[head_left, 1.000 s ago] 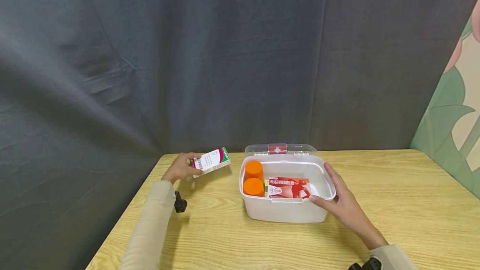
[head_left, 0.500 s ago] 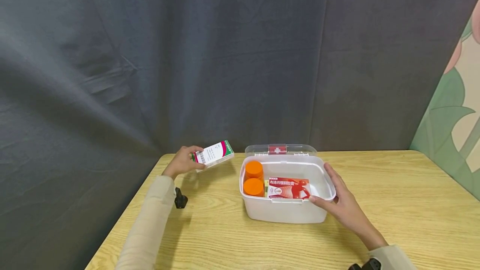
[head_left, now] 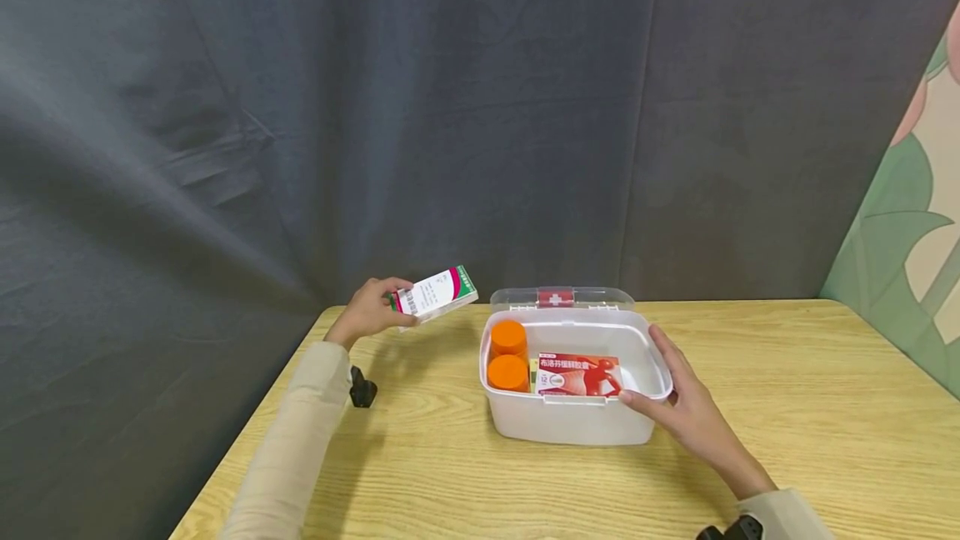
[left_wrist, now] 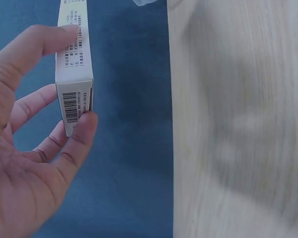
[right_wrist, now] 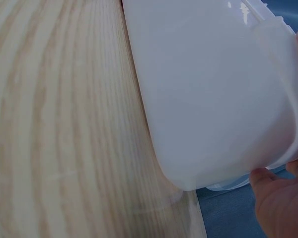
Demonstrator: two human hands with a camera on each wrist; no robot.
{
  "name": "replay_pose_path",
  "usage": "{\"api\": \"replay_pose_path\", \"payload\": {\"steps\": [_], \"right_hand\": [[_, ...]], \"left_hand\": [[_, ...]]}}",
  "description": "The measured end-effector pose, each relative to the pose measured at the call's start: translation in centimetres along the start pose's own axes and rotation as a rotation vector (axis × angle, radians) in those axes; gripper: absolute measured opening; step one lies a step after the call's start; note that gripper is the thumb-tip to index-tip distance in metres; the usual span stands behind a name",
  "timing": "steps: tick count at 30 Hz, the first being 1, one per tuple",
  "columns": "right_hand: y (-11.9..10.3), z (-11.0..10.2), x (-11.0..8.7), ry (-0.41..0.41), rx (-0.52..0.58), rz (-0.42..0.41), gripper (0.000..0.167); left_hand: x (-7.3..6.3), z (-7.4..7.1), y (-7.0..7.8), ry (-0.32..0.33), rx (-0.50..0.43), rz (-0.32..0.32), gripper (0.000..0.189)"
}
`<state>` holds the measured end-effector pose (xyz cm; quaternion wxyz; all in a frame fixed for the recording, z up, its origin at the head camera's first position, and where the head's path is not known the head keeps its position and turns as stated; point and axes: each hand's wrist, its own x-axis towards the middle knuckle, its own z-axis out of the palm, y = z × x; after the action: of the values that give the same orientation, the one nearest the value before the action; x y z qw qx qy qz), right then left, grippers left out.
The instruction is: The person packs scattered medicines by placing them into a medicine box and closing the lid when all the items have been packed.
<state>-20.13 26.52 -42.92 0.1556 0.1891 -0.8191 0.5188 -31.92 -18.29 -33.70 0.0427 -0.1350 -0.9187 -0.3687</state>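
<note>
My left hand [head_left: 369, 312] pinches a white medicine box [head_left: 435, 293] with green and magenta ends, raised over the far left of the table. In the left wrist view, the thumb presses one narrow printed side of this medicine box [left_wrist: 74, 64], and fingertips meet its barcoded end. To the right stands a white plastic first-aid box [head_left: 566, 425], upright and uncovered. My right hand [head_left: 693, 415] holds its right end, thumb at the front rim and fingers along the side. Inside are two orange-capped bottles [head_left: 507, 374] on the left and a red medicine box [head_left: 577, 375] lying in the middle.
The clear lid [head_left: 517, 298] with a red cross label hangs open behind the first-aid box. A dark curtain [head_left: 480, 107] rises behind the wooden table [head_left: 435, 490] and along its left edge. A wall painted with leaves [head_left: 892, 248] stands at the right.
My left hand has lifted the white medicine box higher and carried it slightly right, toward the first-aid box. The right hand and the first-aid box have stayed in place.
</note>
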Motion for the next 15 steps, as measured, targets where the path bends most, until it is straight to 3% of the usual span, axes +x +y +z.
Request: {"api": "replay_pose_path", "payload": {"steps": [15], "right_hand": [[-0.1, -0.3, 0.2, -0.013, 0.005, 0.013, 0.097]], "left_hand": [[0.2, 0.0, 2.9, 0.012, 0.073, 0.053, 0.064]]}}
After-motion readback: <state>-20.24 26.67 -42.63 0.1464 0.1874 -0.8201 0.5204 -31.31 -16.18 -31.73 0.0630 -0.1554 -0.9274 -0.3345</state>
